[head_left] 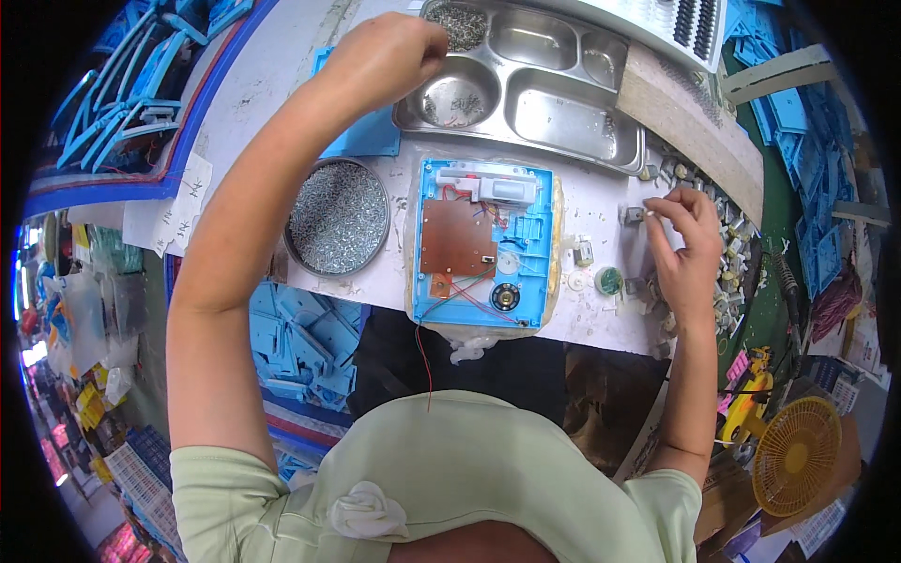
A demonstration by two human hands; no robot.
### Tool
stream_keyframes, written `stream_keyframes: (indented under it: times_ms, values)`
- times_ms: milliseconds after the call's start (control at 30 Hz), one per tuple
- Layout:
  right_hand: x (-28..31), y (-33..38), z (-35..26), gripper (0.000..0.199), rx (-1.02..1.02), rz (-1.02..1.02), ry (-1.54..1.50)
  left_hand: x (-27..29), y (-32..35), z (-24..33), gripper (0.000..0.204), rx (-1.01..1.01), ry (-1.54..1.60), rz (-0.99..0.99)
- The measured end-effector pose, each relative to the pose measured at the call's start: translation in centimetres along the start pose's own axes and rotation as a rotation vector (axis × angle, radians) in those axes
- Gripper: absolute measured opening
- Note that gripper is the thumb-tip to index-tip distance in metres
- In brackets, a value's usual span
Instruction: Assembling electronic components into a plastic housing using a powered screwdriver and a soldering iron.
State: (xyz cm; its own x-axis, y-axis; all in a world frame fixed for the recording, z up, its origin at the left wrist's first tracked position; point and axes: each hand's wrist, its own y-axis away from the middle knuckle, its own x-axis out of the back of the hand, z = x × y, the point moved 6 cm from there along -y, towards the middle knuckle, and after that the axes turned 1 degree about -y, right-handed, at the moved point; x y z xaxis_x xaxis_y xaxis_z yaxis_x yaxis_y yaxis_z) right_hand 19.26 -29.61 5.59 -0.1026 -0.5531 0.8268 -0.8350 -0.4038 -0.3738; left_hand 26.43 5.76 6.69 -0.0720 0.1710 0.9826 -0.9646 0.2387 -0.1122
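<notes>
Left hand (399, 58) is held out over the steel tray (563, 153), its fingers curled inward at the upper-left compartments, and whether anything is gripped cannot be told, since the fingertips are hidden behind the knuckles. Over on the other side, thumb and forefinger of the right hand (687, 230) are brought together, and a small pale piece (649, 214) is pinched there; the remaining fingers are loosely bent. Just beyond it sits a silver motor (631, 215); whether the two are joined cannot be made out.

And between the hands, untouched, the open blue case (537, 230) is laid flat on the white table (601, 324), with a brown board (457, 237), a round black speaker (505, 297) and red wires (469, 297) inside. Small parts, it seems, are being gathered for this case: that is judged to be the step in hand. Fasteners look to be sought on the left, while a part is held ready on the right.

From the next move, a firm small pinch at the tray is asked, then a steady carry inward, with the wires kept clear. To the left, small metal fasteners (336, 211) are heaped in a round dish (388, 225); to the right, more motors (737, 253) are piled.
</notes>
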Motion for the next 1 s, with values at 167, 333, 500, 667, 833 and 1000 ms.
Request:
stream_keyframes:
  times_ms: [167, 333, 500, 667, 833, 1000]
  values:
    - [0.2, 0.6, 2.0, 0.016, -0.225, 0.043, -0.307, -3.2, 0.9, 0.6, 0.013, -0.408, -0.137, -0.195]
    - [-0.4, 0.3, 0.8, 0.021, -0.269, 0.01, -0.368, -4.8, 0.1, 2.1, 0.011, -0.476, -0.088, -0.355]
    - [0.2, 1.1, 0.0, 0.023, -0.317, 0.01, -0.409, -2.7, -0.2, 0.7, 0.015, -0.345, 0.154, -0.05]
    - [-1.5, 1.2, -3.4, 0.025, -0.343, -0.091, -0.771, -2.5, 1.1, -3.0, 0.015, 0.184, 0.929, 0.296]
    - [-4.3, -1.0, -6.3, 0.022, -0.419, -0.23, -1.013, -3.0, 3.5, 2.4, 0.026, 0.33, 1.508, 0.083]
    - [-6.8, -5.2, -8.0, 0.026, -0.495, -0.431, -1.204, -0.9, 6.6, 8.2, 0.022, 0.184, 1.714, 0.062]
